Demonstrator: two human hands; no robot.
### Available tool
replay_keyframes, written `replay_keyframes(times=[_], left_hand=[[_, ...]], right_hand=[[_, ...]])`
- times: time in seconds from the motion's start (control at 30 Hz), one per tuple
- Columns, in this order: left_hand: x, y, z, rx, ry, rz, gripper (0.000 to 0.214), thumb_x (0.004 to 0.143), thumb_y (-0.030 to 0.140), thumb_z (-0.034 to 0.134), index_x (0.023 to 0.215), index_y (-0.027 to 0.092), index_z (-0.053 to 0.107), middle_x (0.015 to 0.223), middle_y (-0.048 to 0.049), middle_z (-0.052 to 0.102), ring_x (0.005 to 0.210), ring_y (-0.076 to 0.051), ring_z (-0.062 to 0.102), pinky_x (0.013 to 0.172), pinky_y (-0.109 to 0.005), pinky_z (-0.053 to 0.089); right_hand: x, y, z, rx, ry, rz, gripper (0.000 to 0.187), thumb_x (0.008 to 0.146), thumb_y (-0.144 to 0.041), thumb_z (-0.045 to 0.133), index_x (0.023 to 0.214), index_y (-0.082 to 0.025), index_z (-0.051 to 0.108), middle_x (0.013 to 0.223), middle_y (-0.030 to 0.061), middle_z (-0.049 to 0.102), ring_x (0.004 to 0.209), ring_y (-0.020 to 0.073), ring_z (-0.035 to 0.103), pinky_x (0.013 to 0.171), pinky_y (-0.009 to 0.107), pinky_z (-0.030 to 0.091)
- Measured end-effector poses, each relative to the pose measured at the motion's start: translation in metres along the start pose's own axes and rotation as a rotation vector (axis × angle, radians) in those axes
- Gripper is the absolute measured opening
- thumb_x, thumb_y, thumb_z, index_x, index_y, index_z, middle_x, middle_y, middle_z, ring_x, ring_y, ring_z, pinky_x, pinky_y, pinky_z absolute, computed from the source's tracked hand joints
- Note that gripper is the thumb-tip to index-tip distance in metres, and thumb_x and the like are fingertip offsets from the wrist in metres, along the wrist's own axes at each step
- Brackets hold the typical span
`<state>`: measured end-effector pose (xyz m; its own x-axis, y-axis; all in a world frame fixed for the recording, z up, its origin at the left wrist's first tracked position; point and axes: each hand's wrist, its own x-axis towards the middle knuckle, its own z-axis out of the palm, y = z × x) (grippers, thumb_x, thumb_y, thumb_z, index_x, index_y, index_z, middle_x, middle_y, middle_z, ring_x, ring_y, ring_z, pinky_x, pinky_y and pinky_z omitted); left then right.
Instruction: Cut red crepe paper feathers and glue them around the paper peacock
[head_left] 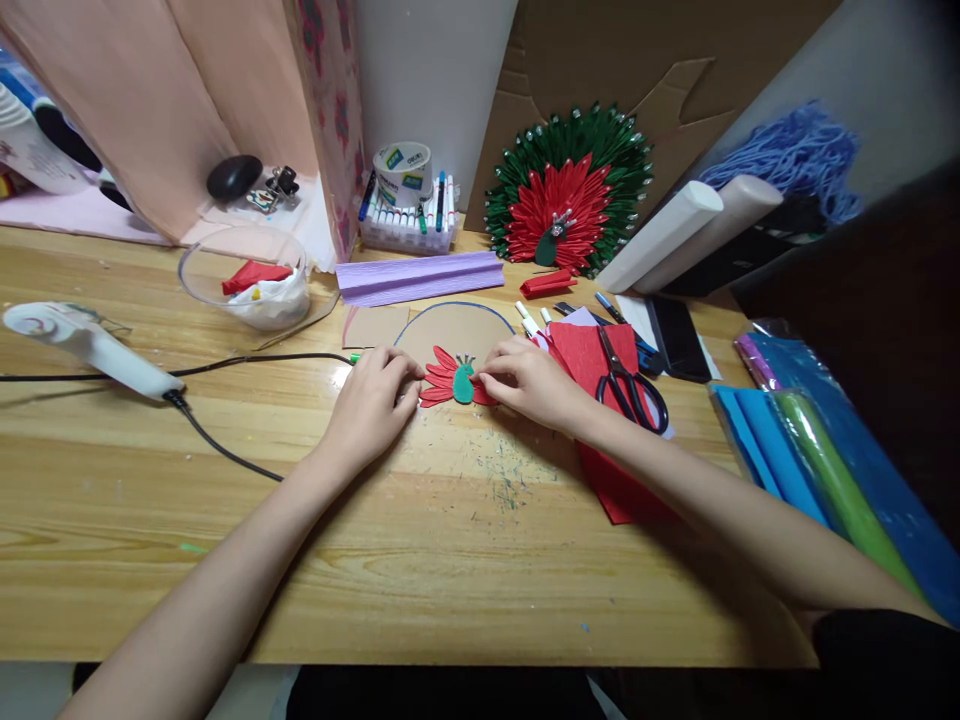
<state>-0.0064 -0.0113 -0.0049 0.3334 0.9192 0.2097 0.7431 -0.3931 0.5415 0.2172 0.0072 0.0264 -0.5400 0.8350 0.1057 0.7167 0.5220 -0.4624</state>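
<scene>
A small paper peacock, green body with red paper feathers fanned around it, lies on a cardboard semicircle outlined in blue on the wooden table. My left hand rests at its left side, fingers curled and pressing on the red feathers. My right hand is at its right side, fingertips pinched on the red feathers beside the green body. Both hands touch the piece.
A glue gun with a black cord lies at left. A clear bowl of scraps, purple crepe roll, marker box, finished peacock fan, scissors on red paper, phone, coloured rolls at right.
</scene>
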Motion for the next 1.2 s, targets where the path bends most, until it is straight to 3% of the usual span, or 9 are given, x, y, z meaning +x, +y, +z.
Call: replay_keyframes(times=[0.5,0.77,0.9,1.2], left_hand=[[0.0,0.001,0.0,0.013,-0.01,-0.002,0.015,0.085,0.024,0.047,0.092,0.02,0.06,0.099,-0.0061,0.055,0.096,-0.022,0.05,0.087,-0.038,0.041],[0.0,0.001,-0.001,-0.001,-0.008,-0.001,0.014,0.085,0.023,0.048,0.091,0.02,0.06,0.098,-0.006,0.056,0.098,-0.022,0.05,0.089,-0.038,0.041],[-0.001,0.002,-0.003,0.001,-0.007,0.007,0.014,0.085,0.023,0.047,0.091,0.02,0.06,0.096,-0.0058,0.056,0.096,-0.022,0.05,0.088,-0.038,0.041],[0.0,0.004,-0.005,-0.001,0.0,-0.004,0.014,0.085,0.024,0.047,0.09,0.021,0.06,0.097,-0.006,0.056,0.095,-0.022,0.052,0.086,-0.04,0.042]], right_hand=[[0.001,0.002,0.001,-0.041,0.009,-0.05,0.019,0.083,-0.016,0.055,0.07,-0.02,0.068,0.074,0.0052,0.062,0.078,0.0198,0.052,0.074,0.035,0.041],[-0.017,0.015,-0.012,0.06,0.181,0.13,0.016,0.084,-0.021,0.055,0.078,-0.02,0.07,0.079,0.0067,0.065,0.081,0.0209,0.057,0.075,0.036,0.043],[-0.032,0.017,-0.004,0.118,0.155,0.087,0.01,0.082,-0.022,0.059,0.085,-0.021,0.069,0.075,0.0045,0.063,0.075,0.0185,0.055,0.071,0.033,0.043],[-0.033,0.012,0.02,0.194,0.264,0.133,0.007,0.081,-0.02,0.059,0.079,-0.019,0.066,0.075,0.0034,0.065,0.074,0.017,0.055,0.065,0.03,0.043]])
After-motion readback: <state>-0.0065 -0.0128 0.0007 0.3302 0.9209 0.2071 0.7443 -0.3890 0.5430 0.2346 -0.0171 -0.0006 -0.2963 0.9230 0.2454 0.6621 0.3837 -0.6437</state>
